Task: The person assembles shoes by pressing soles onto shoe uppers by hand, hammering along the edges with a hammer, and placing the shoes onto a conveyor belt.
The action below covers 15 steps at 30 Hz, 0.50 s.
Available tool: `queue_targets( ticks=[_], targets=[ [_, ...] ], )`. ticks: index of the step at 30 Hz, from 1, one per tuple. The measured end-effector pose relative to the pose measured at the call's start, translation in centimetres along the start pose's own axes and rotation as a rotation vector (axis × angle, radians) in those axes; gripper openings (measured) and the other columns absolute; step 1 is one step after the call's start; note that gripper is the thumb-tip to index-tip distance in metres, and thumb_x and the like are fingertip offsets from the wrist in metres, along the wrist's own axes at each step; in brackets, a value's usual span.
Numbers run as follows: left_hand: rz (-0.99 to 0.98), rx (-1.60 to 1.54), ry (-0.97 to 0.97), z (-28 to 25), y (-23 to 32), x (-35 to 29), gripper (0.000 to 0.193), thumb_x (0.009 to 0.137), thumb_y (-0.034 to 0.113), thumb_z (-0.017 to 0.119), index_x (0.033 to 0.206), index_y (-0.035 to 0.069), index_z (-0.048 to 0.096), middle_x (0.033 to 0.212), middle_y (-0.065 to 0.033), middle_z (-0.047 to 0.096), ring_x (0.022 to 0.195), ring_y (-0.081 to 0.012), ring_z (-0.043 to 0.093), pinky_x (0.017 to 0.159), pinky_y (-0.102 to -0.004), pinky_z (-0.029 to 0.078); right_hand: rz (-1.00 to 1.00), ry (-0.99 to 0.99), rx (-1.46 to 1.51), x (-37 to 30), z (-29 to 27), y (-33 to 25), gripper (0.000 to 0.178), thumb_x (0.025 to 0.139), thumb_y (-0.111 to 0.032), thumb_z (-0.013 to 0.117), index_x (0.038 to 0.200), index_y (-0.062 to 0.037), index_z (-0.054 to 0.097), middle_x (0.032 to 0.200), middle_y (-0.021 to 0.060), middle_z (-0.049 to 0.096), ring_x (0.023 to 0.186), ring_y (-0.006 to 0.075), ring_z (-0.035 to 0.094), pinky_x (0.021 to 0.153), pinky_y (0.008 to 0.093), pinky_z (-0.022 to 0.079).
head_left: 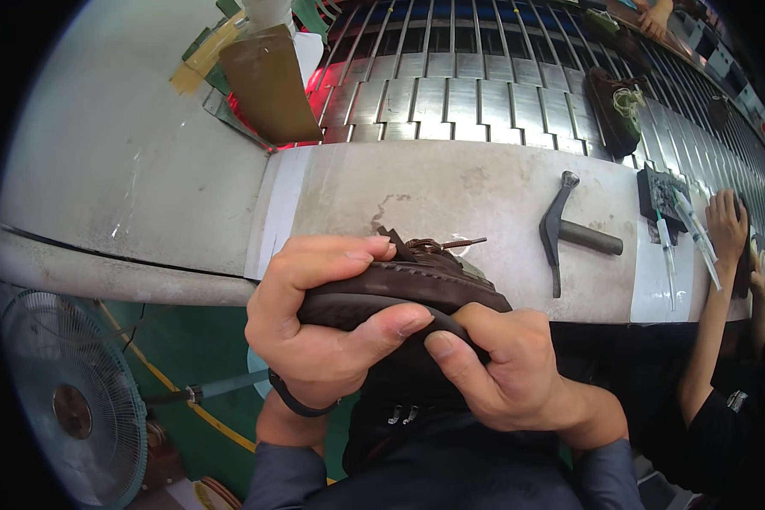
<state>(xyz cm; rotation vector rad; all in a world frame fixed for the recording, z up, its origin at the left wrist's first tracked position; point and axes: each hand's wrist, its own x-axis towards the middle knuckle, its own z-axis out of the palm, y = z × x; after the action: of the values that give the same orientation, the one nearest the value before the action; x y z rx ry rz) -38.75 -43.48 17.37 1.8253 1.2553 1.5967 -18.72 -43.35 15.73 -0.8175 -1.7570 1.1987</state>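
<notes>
A dark brown shoe (433, 287) with laces is tilted on its side over the near edge of the worktable, its dark sole (336, 308) facing me. My left hand (319, 327) wraps round one end, fingers over the upper and thumb pressed on the sole. My right hand (514, 365) pinches the sole's edge at the other end, thumb and bent forefinger close together. Both hands are closed on this one shoe. A shoelace tip (467, 244) sticks out beyond the upper. The shoe's far side is hidden.
A hammer (556, 229) lies right of the shoe. Beyond it are syringes (693, 223) and a black block (659, 194). A co-worker's hand (727, 225) holds a dark shoe at right. Another shoe (612, 110) rests on the roller conveyor (455, 102). A fan (72, 408) stands lower left.
</notes>
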Motion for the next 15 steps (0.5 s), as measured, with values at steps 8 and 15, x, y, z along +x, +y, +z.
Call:
queue_targets(
  ticks=[8, 15],
  targets=[
    [0.035, -0.084, 0.264, 1.8, -4.4, -4.1, 0.03, 0.103, 0.025, 0.075, 0.111, -0.001, 0.062, 0.107, -0.0195, 0.071, 0.101, -0.0299, 0.073, 0.095, -0.0443, 0.06, -0.05, -0.091, -0.363, 2.2, -0.2, 0.7, 0.028, 0.1, -0.021, 0.075, 0.083, -0.0045, 0.061, 0.063, 0.0136, 0.065, 0.054, 0.0333, 0.068, 0.05, 0.0434, 0.051],
    [-0.075, 0.085, 0.059, 0.8, -9.8, -11.5, 0.037, 0.113, 0.025, 0.058, 0.134, -0.004, 0.07, 0.141, -0.0276, 0.068, 0.13, -0.0374, 0.069, 0.111, -0.042, 0.052, -0.158, -0.185, -0.805, 1.0, -1.5, 4.0, 0.026, 0.088, -0.024, 0.084, 0.086, -0.0068, 0.065, 0.1, 0.014, 0.072, 0.066, 0.0293, 0.071, 0.056, 0.0407, 0.055]
  ],
)
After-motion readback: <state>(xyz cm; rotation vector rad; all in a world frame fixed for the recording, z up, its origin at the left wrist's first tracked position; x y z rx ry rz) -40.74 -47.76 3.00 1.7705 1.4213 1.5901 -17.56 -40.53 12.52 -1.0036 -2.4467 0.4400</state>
